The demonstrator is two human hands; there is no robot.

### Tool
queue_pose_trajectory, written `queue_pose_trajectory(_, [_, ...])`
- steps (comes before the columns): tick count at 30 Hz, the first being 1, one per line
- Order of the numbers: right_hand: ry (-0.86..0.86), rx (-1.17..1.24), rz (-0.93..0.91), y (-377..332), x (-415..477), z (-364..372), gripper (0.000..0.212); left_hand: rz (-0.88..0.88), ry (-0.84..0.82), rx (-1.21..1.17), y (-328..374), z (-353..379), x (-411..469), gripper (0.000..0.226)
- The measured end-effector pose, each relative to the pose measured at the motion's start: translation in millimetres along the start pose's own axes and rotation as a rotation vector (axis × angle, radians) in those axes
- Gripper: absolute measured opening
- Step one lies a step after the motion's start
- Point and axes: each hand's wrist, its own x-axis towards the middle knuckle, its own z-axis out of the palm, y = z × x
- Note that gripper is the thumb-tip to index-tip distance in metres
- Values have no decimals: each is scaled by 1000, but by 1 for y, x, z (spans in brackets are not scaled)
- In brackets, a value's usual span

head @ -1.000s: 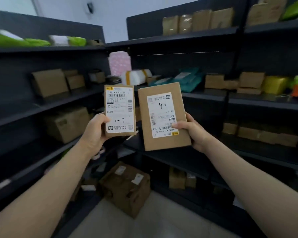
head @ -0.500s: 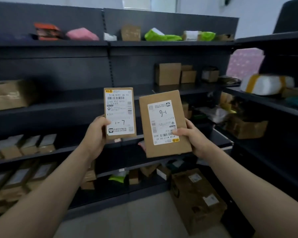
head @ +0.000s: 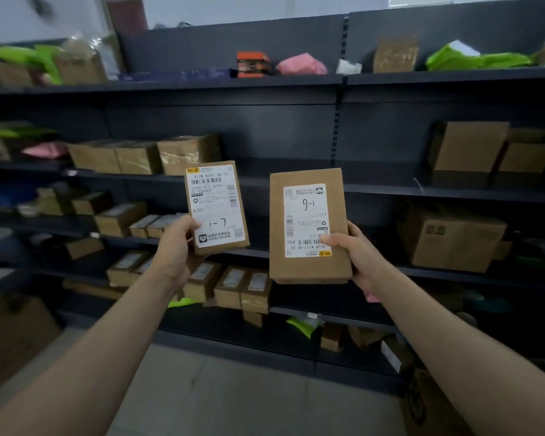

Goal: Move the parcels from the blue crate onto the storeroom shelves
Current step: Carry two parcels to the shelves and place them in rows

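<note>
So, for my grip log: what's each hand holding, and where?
Left hand: smaller parcel, lower left corner. Right hand: larger parcel, lower right edge.

Small parcel (head: 217, 199), larger parcel (head: 309, 221), both upright, labelled

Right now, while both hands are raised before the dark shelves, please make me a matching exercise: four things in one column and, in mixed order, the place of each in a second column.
Things
1. small brown cardboard parcel marked 1-7
2. larger brown cardboard parcel with upside-down label
3. orange and black box
4. big brown cardboard carton with dark print

Places
A. top shelf
B. held in the right hand
C. third shelf down, right side
D. held in the left hand

Pairs: 1-D, 2-B, 3-A, 4-C
</note>
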Motion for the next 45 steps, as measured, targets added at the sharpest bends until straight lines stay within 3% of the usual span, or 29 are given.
queue_pose_trajectory(6, [-76, -59, 5, 2, 61, 65, 73, 32, 71, 7, 9, -47, 50, 22])
queue_pose_trajectory(13, [-64, -99, -16, 2, 139, 145, 82, 45, 38, 16, 27, -99, 139, 26])
queue_pose_trajectory(18, [36, -89, -61, -10, 190, 176, 93, 62, 4, 53, 37, -121, 201, 25])
queue_pose_trajectory(24, [136, -93, -58, -46, 252, 195, 67, 45, -18, 49, 40, -126, 272, 35])
queue_pose_trajectory(30, [116, -90, 7, -78, 335, 208, 95, 49, -11, 75, 42, -120, 333, 38])
queue_pose_trajectory(36, [74, -117, 155, -92, 398, 229, 51, 80, -1, 55, 56, -109, 388, 39])
queue_pose_trajectory(45, [106, -149, 298, -106, 472, 234, 70, 93, 18, 122, 52, -112, 438, 38])
